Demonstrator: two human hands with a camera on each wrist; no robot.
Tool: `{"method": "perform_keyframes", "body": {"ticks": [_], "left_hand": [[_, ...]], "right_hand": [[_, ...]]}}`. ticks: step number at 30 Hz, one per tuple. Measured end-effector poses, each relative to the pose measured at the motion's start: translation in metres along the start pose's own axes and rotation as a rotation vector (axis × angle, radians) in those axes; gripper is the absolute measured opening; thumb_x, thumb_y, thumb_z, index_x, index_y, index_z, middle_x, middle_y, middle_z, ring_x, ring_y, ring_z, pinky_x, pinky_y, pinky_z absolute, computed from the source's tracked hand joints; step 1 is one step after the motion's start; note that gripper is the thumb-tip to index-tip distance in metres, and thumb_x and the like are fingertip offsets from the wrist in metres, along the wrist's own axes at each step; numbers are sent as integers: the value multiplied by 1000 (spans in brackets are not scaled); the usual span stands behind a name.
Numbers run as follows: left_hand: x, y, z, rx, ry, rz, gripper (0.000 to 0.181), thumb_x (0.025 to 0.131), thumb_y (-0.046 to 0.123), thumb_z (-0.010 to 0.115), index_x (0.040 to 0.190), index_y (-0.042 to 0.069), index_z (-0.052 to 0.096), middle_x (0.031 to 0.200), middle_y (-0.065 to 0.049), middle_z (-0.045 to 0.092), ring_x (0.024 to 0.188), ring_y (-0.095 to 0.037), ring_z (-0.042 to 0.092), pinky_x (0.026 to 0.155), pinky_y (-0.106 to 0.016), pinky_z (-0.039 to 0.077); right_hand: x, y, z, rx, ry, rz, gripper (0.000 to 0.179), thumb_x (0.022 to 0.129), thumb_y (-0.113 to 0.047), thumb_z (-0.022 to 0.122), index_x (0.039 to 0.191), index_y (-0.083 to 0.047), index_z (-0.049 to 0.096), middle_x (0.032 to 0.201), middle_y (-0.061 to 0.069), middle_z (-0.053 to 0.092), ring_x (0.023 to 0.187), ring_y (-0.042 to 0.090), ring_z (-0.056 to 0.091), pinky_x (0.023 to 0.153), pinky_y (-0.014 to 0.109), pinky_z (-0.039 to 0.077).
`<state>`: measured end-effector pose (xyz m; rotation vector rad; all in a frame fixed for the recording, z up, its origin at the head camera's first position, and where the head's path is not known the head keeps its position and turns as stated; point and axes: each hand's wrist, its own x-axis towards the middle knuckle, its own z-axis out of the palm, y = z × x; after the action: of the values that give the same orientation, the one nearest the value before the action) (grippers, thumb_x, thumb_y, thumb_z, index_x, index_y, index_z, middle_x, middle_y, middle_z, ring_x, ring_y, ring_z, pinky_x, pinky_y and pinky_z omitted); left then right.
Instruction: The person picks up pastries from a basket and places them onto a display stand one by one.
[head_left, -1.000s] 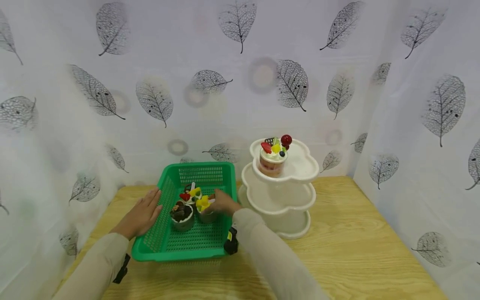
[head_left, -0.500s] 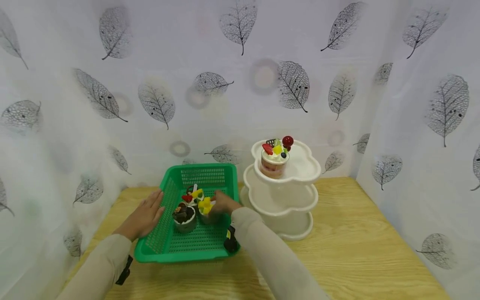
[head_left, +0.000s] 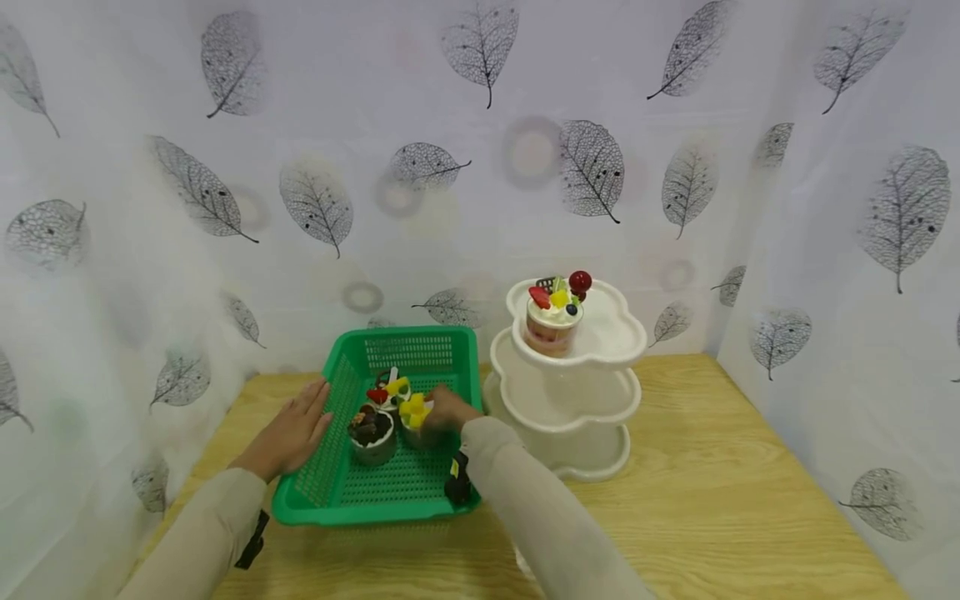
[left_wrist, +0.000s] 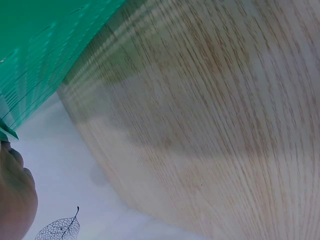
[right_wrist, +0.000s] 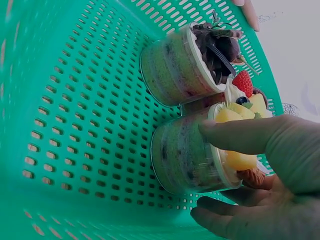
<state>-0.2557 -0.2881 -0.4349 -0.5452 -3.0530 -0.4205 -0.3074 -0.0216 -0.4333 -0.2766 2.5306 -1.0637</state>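
My right hand (head_left: 448, 408) reaches into the green plastic basket (head_left: 375, 510) and holds a clear dessert cup (right_wrist: 182, 152) topped with yellow fruit chunks. In the right wrist view the thumb lies on the cup near its rim, and the fingers curve around its other side. Beside it stands a chocolate-topped dessert cup (head_left: 373, 442). Behind these is a fruit-topped cup (head_left: 384, 396) with a strawberry piece, partly hidden. My left hand (head_left: 288, 429), its fingers straight, rests on the basket's left rim; the left wrist view shows only part of that hand (left_wrist: 16, 195).
Right of the basket stands a white three-tier stand (head_left: 558, 396) with cloud-shaped trays. Another fruit-topped dessert cup (head_left: 551, 329) sits on its top tier. All stand on a wood-grain table (head_left: 720, 492), with a leaf-print curtain (head_left: 360, 100) behind and at both sides.
The head view has shifted slightly, so everything sits a little farther right. Both hands keep nearly the same places, the right at the yellow-fruit cup and the left at the basket rim.
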Motion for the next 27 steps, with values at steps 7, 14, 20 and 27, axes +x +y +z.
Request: {"method": "perform_keyframes", "body": {"ticks": [7, 14, 20, 27], "left_hand": [[2, -1, -2, 9, 0, 2, 59, 106, 26, 36, 149, -9, 18, 155, -29, 14, 141, -49, 14, 112, -63, 12], [5, -5, 3, 21, 9, 4, 59, 105, 26, 36, 150, -8, 17, 156, -27, 13, 141, -48, 13, 113, -62, 12], [6, -4, 4, 23, 16, 8, 58, 105, 26, 35, 150, -8, 18, 156, -26, 14, 141, -48, 13, 113, -62, 12], [2, -3, 4, 4, 8, 0, 58, 105, 25, 35, 150, -8, 18, 156, -27, 13, 141, -48, 12, 113, -62, 12]], "right_hand": [[6, 1, 2, 40, 17, 23, 62, 73, -4, 80, 130, 0, 54, 126, 17, 53, 103, 26, 56, 88, 37, 50], [10, 9, 6, 49, 34, 7, 65, 70, -6, 83, 127, 0, 53, 122, 18, 55, 108, 29, 56, 92, 40, 50], [-2, 3, 3, 56, 34, 32, 66, 71, -6, 83, 129, -1, 51, 123, 20, 55, 113, 33, 54, 96, 44, 47], [-2, -1, 2, 35, 26, 21, 64, 72, -6, 82, 130, 0, 56, 126, 18, 55, 112, 32, 55, 95, 44, 49]]}}
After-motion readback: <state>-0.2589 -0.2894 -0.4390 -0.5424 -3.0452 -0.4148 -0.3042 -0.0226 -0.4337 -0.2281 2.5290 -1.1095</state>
